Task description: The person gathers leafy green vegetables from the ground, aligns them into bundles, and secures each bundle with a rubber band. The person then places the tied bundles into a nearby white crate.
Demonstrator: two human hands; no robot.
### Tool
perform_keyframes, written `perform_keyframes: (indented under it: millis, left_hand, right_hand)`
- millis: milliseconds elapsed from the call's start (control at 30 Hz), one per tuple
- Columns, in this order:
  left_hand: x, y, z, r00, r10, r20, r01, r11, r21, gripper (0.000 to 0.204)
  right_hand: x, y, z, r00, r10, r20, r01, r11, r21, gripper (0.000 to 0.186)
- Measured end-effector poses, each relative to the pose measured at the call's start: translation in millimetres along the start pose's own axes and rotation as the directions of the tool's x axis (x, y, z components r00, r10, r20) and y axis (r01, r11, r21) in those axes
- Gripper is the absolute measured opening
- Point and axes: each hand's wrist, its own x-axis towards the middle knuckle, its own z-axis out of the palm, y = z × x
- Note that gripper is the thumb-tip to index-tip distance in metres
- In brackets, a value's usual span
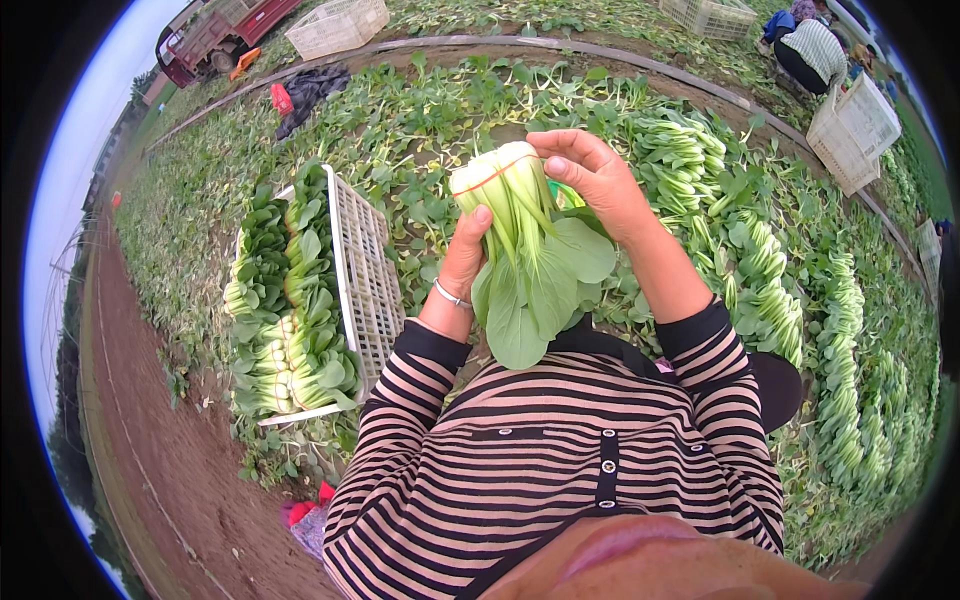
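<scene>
A bunch of bok choy (510, 210) is held up in front of my chest, its pale stem ends at the top and its green leaves hanging down. A red band runs round the stems near their cut ends. My left hand (465, 250) grips the bunch from the left, thumb on the stems and the other fingers hidden behind. At the upper right of the bunch, my right hand (595, 180) is closed with its fingertips and thumb at the stem ends by the band. Something bright green, partly hidden, shows beneath the right hand.
On my left stands a white plastic crate (372, 265) holding banded bok choy bunches. Rows of loose bok choy (765, 280) lie on the right. Farther off are more white crates (855, 130), a dark cloth (312, 98), a red truck (225, 35) and a crouching person (812, 52).
</scene>
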Motion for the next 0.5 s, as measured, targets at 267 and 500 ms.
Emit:
perform_keyframes:
  millis: [267,500]
  left_hand:
    - [-6.8,-1.6,4.6,0.995,-0.104,-0.003,0.104,0.993,-0.054,0.084]
    - [4.4,-8.7,-1.1,1.000,0.000,-0.024,0.001,0.999,0.054,0.076]
  right_hand:
    - [1.4,-7.5,-9.7,0.994,-0.002,0.112,0.039,0.944,-0.328,0.020]
    - [-2.5,13.0,-18.2,0.999,-0.002,0.046,0.016,0.956,-0.294,0.046]
